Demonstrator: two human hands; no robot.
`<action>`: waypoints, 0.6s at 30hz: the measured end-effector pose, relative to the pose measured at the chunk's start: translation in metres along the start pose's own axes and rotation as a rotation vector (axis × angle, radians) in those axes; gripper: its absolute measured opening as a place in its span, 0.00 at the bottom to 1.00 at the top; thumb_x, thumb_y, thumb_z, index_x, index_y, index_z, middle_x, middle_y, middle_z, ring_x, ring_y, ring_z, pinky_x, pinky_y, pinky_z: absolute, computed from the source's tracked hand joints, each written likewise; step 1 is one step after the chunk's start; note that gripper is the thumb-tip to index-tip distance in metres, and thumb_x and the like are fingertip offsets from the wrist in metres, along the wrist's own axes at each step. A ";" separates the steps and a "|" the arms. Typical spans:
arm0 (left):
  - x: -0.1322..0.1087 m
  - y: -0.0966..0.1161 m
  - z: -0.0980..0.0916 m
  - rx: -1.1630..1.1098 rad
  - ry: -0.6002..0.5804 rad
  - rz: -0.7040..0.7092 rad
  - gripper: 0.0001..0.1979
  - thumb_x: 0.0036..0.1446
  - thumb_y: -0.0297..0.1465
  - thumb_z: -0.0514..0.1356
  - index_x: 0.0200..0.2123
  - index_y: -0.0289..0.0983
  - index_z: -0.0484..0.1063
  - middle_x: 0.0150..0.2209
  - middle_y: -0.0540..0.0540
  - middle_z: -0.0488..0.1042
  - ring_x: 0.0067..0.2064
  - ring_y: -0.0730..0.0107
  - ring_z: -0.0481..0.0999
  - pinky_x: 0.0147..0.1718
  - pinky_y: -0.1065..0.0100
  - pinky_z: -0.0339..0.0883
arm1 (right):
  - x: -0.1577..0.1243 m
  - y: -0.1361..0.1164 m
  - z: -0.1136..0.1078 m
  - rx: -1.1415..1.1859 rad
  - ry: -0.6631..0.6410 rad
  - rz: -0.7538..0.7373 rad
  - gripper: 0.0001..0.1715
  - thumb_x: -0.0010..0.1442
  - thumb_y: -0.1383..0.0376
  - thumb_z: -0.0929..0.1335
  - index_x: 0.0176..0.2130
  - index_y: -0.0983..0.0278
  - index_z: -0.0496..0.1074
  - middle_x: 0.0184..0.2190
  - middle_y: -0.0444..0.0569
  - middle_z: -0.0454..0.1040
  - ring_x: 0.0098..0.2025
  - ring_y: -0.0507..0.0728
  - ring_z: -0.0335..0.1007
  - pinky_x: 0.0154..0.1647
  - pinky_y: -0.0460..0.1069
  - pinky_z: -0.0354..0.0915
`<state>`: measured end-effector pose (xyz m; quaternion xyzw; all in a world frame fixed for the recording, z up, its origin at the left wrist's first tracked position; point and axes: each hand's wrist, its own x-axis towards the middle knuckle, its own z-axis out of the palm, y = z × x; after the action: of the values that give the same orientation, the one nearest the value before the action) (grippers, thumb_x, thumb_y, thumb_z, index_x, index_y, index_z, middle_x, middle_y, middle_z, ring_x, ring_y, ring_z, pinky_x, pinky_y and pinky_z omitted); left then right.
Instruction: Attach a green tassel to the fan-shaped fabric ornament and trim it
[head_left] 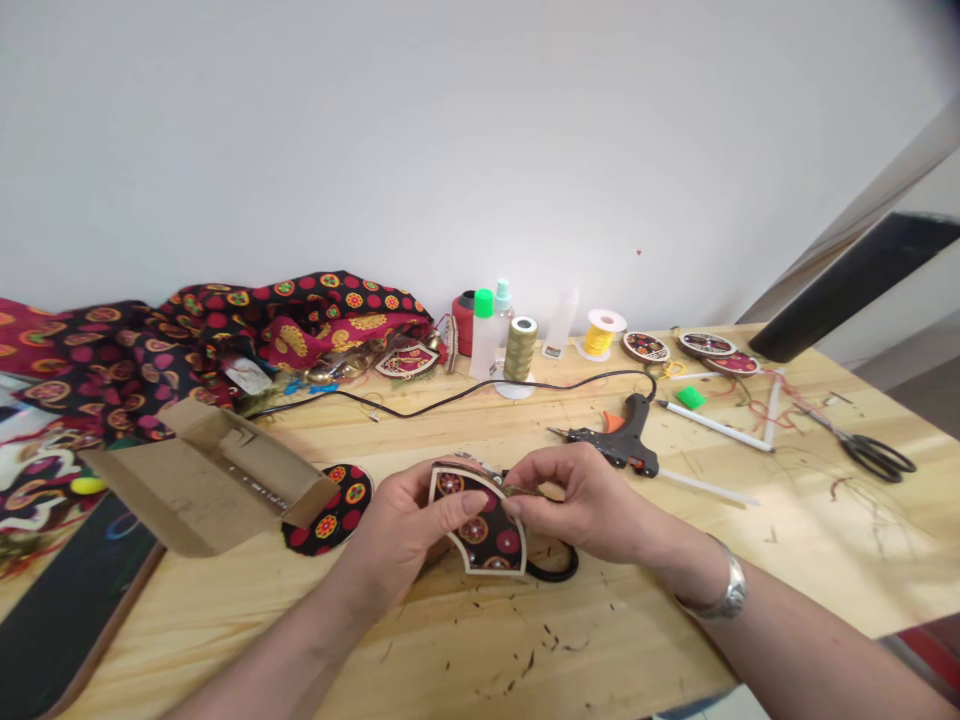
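Observation:
My left hand (409,520) is closed on a fan-shaped wooden ornament (480,530) covered in black fabric with red and yellow dots, thumb pressed on its face. My right hand (581,500) pinches something small and brownish at the ornament's upper right edge; I cannot make out what it is. A silver bracelet (727,590) sits on my right wrist. Both hands hover just above the wooden table (750,560), and a black loop (559,570) lies under them.
An open cardboard box (202,480) and a round fabric piece (337,505) lie to the left. A black glue gun (622,440), white sticks, scissors (870,450), thread spools (520,350), bottles, finished ornaments (646,347) and patterned cloth (225,330) line the back.

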<state>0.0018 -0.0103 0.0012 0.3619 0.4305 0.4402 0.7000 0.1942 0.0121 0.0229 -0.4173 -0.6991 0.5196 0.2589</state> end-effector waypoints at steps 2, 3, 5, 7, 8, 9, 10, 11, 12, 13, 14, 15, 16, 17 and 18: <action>0.000 0.005 0.000 -0.039 -0.002 -0.015 0.09 0.48 0.32 0.66 0.34 0.36 0.78 0.29 0.46 0.79 0.30 0.67 0.76 0.32 0.68 0.70 | 0.002 0.003 -0.004 0.052 -0.027 0.034 0.08 0.53 0.64 0.68 0.31 0.68 0.74 0.26 0.45 0.74 0.26 0.48 0.65 0.27 0.43 0.62; 0.000 0.007 0.001 -0.045 0.007 -0.011 0.09 0.49 0.32 0.65 0.35 0.35 0.78 0.29 0.45 0.79 0.31 0.66 0.77 0.32 0.68 0.70 | 0.002 0.004 -0.007 0.083 -0.044 0.051 0.09 0.54 0.63 0.68 0.31 0.68 0.74 0.26 0.45 0.74 0.25 0.47 0.65 0.26 0.42 0.61; 0.001 0.010 0.000 -0.029 0.036 -0.001 0.10 0.48 0.32 0.66 0.35 0.35 0.78 0.29 0.44 0.80 0.31 0.65 0.77 0.32 0.68 0.70 | 0.003 0.006 -0.011 0.141 -0.082 0.074 0.11 0.54 0.61 0.69 0.31 0.68 0.74 0.25 0.45 0.73 0.24 0.46 0.63 0.24 0.42 0.60; 0.002 0.012 0.000 0.006 0.065 -0.005 0.10 0.46 0.32 0.67 0.34 0.34 0.79 0.29 0.44 0.80 0.30 0.66 0.77 0.31 0.69 0.70 | 0.004 0.007 -0.014 0.173 -0.106 0.088 0.12 0.53 0.60 0.69 0.31 0.69 0.74 0.24 0.44 0.73 0.23 0.46 0.62 0.22 0.42 0.58; 0.002 0.012 0.000 0.022 0.074 -0.010 0.10 0.45 0.32 0.67 0.33 0.34 0.79 0.28 0.44 0.80 0.29 0.66 0.77 0.30 0.69 0.70 | 0.004 0.007 -0.015 0.179 -0.113 0.093 0.13 0.53 0.60 0.70 0.31 0.69 0.74 0.23 0.44 0.72 0.22 0.46 0.61 0.22 0.42 0.57; 0.002 0.011 0.000 0.036 0.078 -0.013 0.10 0.44 0.32 0.68 0.32 0.33 0.79 0.28 0.44 0.80 0.29 0.67 0.77 0.30 0.70 0.70 | 0.003 0.007 -0.016 0.184 -0.118 0.098 0.12 0.53 0.60 0.70 0.31 0.69 0.74 0.23 0.44 0.72 0.22 0.46 0.61 0.22 0.42 0.57; 0.002 0.011 0.000 0.046 0.079 -0.018 0.10 0.44 0.32 0.68 0.32 0.33 0.79 0.27 0.44 0.80 0.28 0.67 0.76 0.29 0.70 0.70 | 0.003 0.007 -0.016 0.189 -0.123 0.104 0.12 0.53 0.60 0.70 0.31 0.69 0.74 0.23 0.43 0.72 0.22 0.46 0.60 0.21 0.41 0.56; 0.002 0.011 0.000 0.052 0.078 -0.020 0.10 0.43 0.32 0.68 0.31 0.33 0.79 0.27 0.44 0.80 0.27 0.68 0.76 0.29 0.70 0.69 | 0.003 0.007 -0.016 0.196 -0.128 0.112 0.12 0.53 0.61 0.70 0.31 0.69 0.74 0.22 0.43 0.72 0.21 0.45 0.60 0.21 0.41 0.56; 0.002 0.010 0.000 0.059 0.076 -0.018 0.10 0.43 0.32 0.68 0.30 0.33 0.79 0.26 0.45 0.80 0.27 0.68 0.76 0.29 0.70 0.69 | 0.003 0.006 -0.016 0.204 -0.135 0.119 0.12 0.52 0.61 0.70 0.30 0.69 0.73 0.22 0.43 0.71 0.21 0.45 0.59 0.21 0.41 0.55; 0.001 0.010 0.000 0.067 0.073 -0.013 0.09 0.43 0.32 0.69 0.29 0.33 0.79 0.26 0.45 0.80 0.27 0.69 0.75 0.28 0.71 0.69 | 0.002 0.006 -0.016 0.212 -0.143 0.126 0.11 0.52 0.61 0.70 0.30 0.69 0.73 0.22 0.43 0.71 0.21 0.45 0.59 0.21 0.41 0.55; 0.001 0.010 -0.001 0.078 0.071 -0.007 0.09 0.43 0.32 0.68 0.28 0.33 0.79 0.26 0.45 0.79 0.26 0.70 0.75 0.28 0.71 0.68 | 0.002 0.005 -0.017 0.218 -0.151 0.130 0.11 0.52 0.61 0.70 0.30 0.69 0.73 0.22 0.43 0.71 0.21 0.45 0.59 0.21 0.41 0.55; 0.000 0.010 -0.001 0.090 0.070 -0.004 0.08 0.43 0.32 0.68 0.27 0.33 0.79 0.26 0.45 0.79 0.26 0.71 0.75 0.28 0.72 0.68 | 0.002 0.004 -0.017 0.219 -0.157 0.133 0.11 0.52 0.61 0.70 0.30 0.69 0.73 0.22 0.43 0.71 0.21 0.45 0.59 0.21 0.41 0.55; 0.000 0.010 -0.001 0.101 0.069 -0.004 0.08 0.43 0.32 0.68 0.27 0.33 0.78 0.26 0.45 0.79 0.26 0.71 0.74 0.28 0.72 0.68 | 0.002 0.004 -0.017 0.216 -0.161 0.136 0.11 0.52 0.62 0.70 0.30 0.69 0.73 0.22 0.43 0.71 0.21 0.45 0.59 0.21 0.42 0.55; -0.001 0.011 -0.001 0.107 0.066 -0.006 0.08 0.43 0.32 0.68 0.28 0.33 0.79 0.26 0.45 0.79 0.26 0.71 0.75 0.28 0.72 0.68 | 0.002 0.003 -0.017 0.207 -0.162 0.134 0.11 0.52 0.62 0.70 0.30 0.69 0.73 0.22 0.43 0.72 0.21 0.45 0.60 0.22 0.42 0.56; -0.001 0.012 -0.001 0.103 0.062 -0.014 0.09 0.43 0.32 0.68 0.28 0.33 0.79 0.26 0.45 0.79 0.27 0.70 0.75 0.28 0.72 0.68 | 0.002 0.003 -0.018 0.191 -0.160 0.131 0.10 0.52 0.62 0.70 0.30 0.69 0.73 0.22 0.43 0.72 0.22 0.45 0.60 0.22 0.42 0.56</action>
<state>-0.0032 -0.0070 0.0114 0.3807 0.4768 0.4235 0.6696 0.2083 0.0227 0.0255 -0.3927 -0.6361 0.6313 0.2064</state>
